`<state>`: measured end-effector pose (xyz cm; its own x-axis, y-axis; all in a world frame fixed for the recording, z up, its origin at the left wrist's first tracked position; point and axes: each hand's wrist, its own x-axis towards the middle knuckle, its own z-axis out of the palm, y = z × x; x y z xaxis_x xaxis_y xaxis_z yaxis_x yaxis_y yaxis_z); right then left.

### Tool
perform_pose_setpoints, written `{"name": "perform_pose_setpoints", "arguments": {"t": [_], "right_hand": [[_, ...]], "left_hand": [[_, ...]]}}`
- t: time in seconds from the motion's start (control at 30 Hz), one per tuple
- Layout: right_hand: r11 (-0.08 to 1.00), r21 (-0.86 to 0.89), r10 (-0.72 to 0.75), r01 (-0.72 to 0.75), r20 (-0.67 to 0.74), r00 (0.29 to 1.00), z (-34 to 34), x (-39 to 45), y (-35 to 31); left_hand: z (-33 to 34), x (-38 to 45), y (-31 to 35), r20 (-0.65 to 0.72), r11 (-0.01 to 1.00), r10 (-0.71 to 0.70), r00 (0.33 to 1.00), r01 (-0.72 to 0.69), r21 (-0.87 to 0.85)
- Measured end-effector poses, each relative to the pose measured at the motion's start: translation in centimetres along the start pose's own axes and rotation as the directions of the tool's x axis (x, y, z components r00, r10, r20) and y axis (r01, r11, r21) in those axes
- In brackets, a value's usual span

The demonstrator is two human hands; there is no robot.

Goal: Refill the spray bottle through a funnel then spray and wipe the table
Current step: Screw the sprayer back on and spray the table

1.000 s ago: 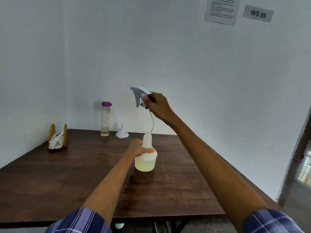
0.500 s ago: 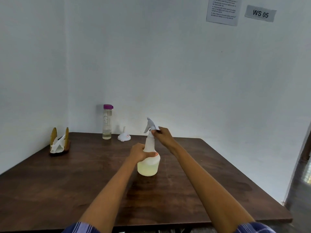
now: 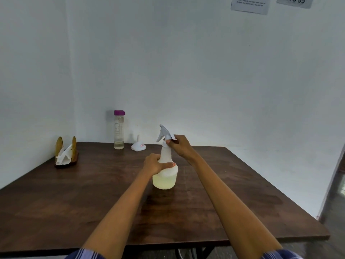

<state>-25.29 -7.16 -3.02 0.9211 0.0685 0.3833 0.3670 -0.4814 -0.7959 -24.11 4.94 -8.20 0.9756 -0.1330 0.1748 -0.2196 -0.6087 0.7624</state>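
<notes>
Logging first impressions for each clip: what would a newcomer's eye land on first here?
Mid-table, the spray bottle with pale yellowish liquid draws the eye: the left hand grips its shoulder while the right hand holds the trigger head at the neck. Behind it, near the wall, stand a purple-capped bottle and a white funnel, with a napkin holder at the table's far left edge.

Translucent spray bottle (image 3: 165,172) upright, part-filled, beside upturned white funnel (image 3: 138,146).

Translucent plastic bottle (image 3: 165,176), wooden table (image 3: 74,202)
</notes>
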Motion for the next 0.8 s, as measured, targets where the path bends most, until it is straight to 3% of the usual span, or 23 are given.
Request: {"name": "perform_pose_setpoints", "arguments": {"t": [0.17, 0.5, 0.8], "right_hand": [[0.992, -0.116, -0.063, 0.057, -0.047, 0.997, 1.0, 0.1, 0.5], [0.989, -0.139, 0.010, -0.044, -0.237, 0.972, 1.9, 0.2, 0.5], [0.985, -0.149, -0.003, -0.083, -0.502, 0.865, 4.5, -0.8, 0.2]], "left_hand": [[0.4, 0.2, -0.2, -0.027, 1.000, -0.007, 1.000, 0.008, 0.021], [0.5, 0.2, -0.6, -0.051, 1.000, 0.006, 0.999, -0.006, 0.000], [0.5, -0.5, -0.1, -0.054, 0.999, -0.015, 0.998, 0.013, -0.029]]}}
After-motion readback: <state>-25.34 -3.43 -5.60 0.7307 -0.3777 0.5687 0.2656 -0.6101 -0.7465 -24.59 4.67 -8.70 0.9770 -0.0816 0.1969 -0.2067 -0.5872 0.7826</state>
